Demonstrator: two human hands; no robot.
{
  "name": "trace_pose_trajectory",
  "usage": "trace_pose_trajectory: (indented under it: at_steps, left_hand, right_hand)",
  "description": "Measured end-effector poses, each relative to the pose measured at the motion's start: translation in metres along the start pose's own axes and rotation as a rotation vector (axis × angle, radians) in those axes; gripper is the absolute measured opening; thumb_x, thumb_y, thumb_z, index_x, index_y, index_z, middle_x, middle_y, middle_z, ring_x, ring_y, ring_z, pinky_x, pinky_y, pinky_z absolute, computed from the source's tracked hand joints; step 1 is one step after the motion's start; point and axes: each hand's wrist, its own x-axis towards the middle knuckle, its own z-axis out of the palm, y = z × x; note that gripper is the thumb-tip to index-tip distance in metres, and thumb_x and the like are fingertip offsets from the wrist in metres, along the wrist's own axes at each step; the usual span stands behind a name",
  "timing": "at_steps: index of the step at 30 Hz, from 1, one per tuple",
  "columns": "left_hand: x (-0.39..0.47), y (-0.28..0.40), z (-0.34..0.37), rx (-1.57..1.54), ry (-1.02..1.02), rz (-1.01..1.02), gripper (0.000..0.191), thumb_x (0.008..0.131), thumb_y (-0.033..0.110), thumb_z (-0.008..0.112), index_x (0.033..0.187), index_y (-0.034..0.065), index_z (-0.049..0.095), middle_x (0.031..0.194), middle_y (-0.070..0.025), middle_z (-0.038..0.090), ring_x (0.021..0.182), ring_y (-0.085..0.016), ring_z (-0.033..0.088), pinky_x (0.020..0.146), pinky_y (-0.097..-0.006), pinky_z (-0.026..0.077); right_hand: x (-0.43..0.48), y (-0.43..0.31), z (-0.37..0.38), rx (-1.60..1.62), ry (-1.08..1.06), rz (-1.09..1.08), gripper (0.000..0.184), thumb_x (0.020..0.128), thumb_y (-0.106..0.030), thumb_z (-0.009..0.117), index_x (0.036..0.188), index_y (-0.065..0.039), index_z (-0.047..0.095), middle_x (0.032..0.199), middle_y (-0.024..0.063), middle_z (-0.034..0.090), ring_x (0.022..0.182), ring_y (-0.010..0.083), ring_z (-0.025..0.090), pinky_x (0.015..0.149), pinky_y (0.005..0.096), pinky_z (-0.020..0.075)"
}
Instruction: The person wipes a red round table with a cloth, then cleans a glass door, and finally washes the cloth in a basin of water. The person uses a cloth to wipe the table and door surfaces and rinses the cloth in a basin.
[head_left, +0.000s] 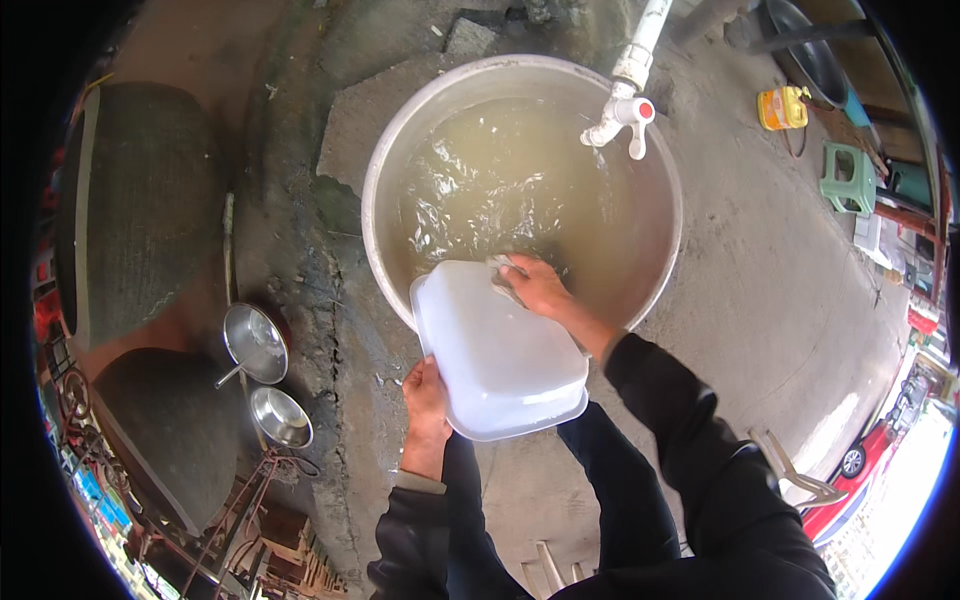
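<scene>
A white plastic tub (510, 345) is held bottom up, its far end over the near rim of a large round metal basin (373, 187). My left hand (425, 401) grips the tub's left edge. My right hand (536, 285) presses a greyish cloth (504, 277) on the tub's upturned base near the far end. Cloudy water (487, 165) with a rippled surface partly fills the basin. A white tap with a red-dotted handle (626, 120) reaches over the basin's far right side, and a thin stream seems to fall from it.
At the left, a metal pan with a handle (255, 343) and a metal bowl (282, 417) lie on the ground near large dark slabs (150, 202). At the right stand a green plastic stool (849, 178) and a yellow jug (782, 109). A concrete chunk (470, 36) lies beyond the basin.
</scene>
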Motion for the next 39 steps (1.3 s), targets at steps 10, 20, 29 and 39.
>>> trace_pose_trajectory:
  at_steps: [10, 20, 29, 39]
  left_hand:
    - [-0.013, -0.012, -0.021, -0.124, -0.066, -0.043, 0.033, 0.116, 0.026, 0.052, 0.12, -0.001, 0.07, 0.105, -0.0099, 0.077, 0.09, -0.019, 0.075, 0.078, -0.0343, 0.063]
    - [-0.002, -0.022, -0.014, 0.247, 0.045, 0.078, 0.039, 0.118, 0.026, 0.049, 0.113, -0.0054, 0.071, 0.097, -0.0082, 0.077, 0.081, -0.013, 0.07, 0.074, -0.03, 0.058]
    - [0.009, -0.03, 0.014, 0.105, 0.104, 0.088, 0.039, 0.118, 0.026, 0.048, 0.111, -0.0058, 0.069, 0.1, -0.0112, 0.077, 0.085, -0.017, 0.072, 0.077, -0.0337, 0.06]
    - [0.011, -0.036, 0.025, 0.17, 0.184, 0.105, 0.037, 0.117, 0.024, 0.047, 0.116, -0.0066, 0.068, 0.106, -0.0132, 0.076, 0.087, -0.02, 0.071, 0.078, -0.0361, 0.06]
  right_hand:
    - [-0.113, -0.049, 0.047, -0.318, -0.267, -0.873, 0.037, 0.101, -0.022, 0.069, 0.138, -0.018, 0.067, 0.168, 0.0116, 0.045, 0.159, 0.0316, 0.036, 0.129, 0.0552, 0.0288]
    - [0.03, 0.019, -0.047, -0.1, -0.061, 0.06, 0.067, 0.104, -0.052, 0.063, 0.141, 0.005, 0.066, 0.132, 0.0239, 0.074, 0.121, 0.0337, 0.071, 0.105, 0.0418, 0.0543]
    - [-0.124, 0.093, -0.005, 0.505, 0.415, 0.197, 0.043, 0.109, -0.037, 0.06, 0.119, 0.004, 0.068, 0.094, 0.014, 0.069, 0.088, 0.0256, 0.062, 0.086, 0.0389, 0.0525]
    - [-0.229, -0.007, 0.045, -0.16, 0.65, -0.2, 0.053, 0.098, -0.01, 0.069, 0.15, -0.014, 0.061, 0.151, 0.0225, 0.054, 0.134, 0.0424, 0.05, 0.119, 0.0537, 0.0367]
